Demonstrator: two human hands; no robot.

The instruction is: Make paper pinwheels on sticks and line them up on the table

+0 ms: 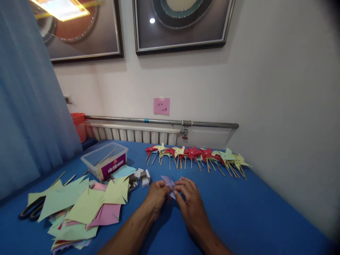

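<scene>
A blue worktop (255,219) fills the lower frame. At lower centre, my left hand (157,194) and right hand (189,197) pinch 1 purple paper (167,181); pinwheels (193,153) lie right of centre, cut sheets (86,207) lower left.

A pink note (162,106) hangs between a framed picture (183,25) and a grey pipe (163,122).
</scene>
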